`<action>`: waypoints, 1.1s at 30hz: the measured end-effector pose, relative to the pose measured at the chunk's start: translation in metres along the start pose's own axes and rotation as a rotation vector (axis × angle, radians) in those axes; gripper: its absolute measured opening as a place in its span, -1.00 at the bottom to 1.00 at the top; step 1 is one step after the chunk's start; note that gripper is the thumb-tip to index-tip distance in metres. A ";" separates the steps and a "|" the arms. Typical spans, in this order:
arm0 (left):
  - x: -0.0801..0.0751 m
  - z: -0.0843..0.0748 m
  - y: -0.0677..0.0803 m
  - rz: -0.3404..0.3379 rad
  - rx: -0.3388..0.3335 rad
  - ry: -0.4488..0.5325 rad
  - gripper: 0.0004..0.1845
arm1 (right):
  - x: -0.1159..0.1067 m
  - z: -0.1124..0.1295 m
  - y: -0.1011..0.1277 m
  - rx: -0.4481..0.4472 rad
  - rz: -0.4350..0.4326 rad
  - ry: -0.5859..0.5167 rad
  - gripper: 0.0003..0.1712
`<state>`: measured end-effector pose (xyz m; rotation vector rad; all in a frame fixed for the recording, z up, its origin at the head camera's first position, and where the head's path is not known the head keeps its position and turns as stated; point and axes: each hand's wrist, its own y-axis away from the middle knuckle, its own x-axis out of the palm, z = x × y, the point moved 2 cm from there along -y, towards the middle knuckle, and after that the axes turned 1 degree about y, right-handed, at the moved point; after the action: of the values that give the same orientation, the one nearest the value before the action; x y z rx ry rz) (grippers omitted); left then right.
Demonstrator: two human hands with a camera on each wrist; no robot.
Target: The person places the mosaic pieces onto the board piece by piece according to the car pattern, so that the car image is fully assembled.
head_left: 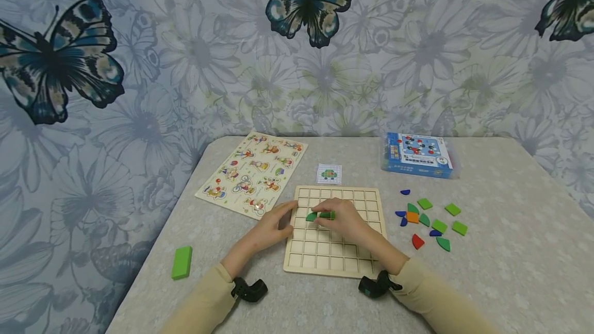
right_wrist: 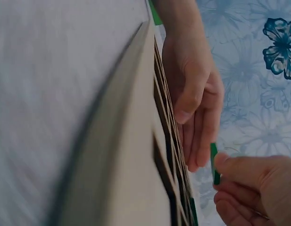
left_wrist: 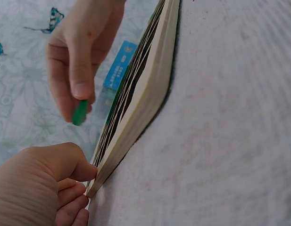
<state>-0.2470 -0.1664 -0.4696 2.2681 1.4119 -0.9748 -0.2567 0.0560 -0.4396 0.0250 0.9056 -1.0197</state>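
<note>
- A dark green tile (head_left: 326,215) is pinched between the thumb and fingertips of the right hand (head_left: 341,219), just above the upper cells of the wooden grid board (head_left: 331,259). In the left wrist view the tile (left_wrist: 80,112) is seen held at its edge, a little clear of the board surface.
- A second green piece (head_left: 311,216), with one rounded side, is lying in a cell just at 9 o'clock of the held tile.
- The left edge of the board is steadied by the left hand (head_left: 274,226); its fingers are curled against the rim, and the thumb is laid on top.
- The step in hand is judged to be the placing of a tile into the grid, apparently after the small pattern card (head_left: 329,173) at 12 o'clock of the board.
- For the next move, the tile must be lowered flat and squared with the walls of a cell before the pinch is released.
- The loose coloured tiles (head_left: 429,218) are kept at 3 o'clock of the board, the blue box (head_left: 416,155) at 1 o'clock, the picture puzzle board (head_left: 252,173) at 10 o'clock, and a green block (head_left: 181,262) at 8 o'clock.
</note>
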 end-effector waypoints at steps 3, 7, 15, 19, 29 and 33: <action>0.000 0.000 0.000 0.002 -0.002 0.003 -0.31 | 0.005 -0.003 0.002 0.014 0.022 0.005 -0.69; 0.000 -0.001 0.000 -0.001 -0.002 0.002 -0.31 | 0.009 -0.005 0.005 0.024 0.046 0.059 -0.71; 0.001 0.001 -0.001 -0.006 0.012 0.005 -0.31 | 0.012 -0.008 0.007 -0.060 0.070 0.196 -0.71; 0.001 0.001 -0.001 -0.008 0.014 0.005 -0.31 | 0.012 -0.009 0.006 -0.078 0.080 0.189 -0.69; 0.001 0.001 0.000 -0.009 0.011 0.003 -0.31 | 0.012 -0.011 0.006 -0.090 0.087 0.201 -0.69; 0.001 0.000 0.000 -0.009 0.009 -0.003 -0.31 | 0.013 -0.011 0.006 -0.089 0.085 0.202 -0.69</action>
<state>-0.2470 -0.1663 -0.4703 2.2679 1.4206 -0.9885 -0.2569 0.0545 -0.4571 0.0924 1.1243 -0.9078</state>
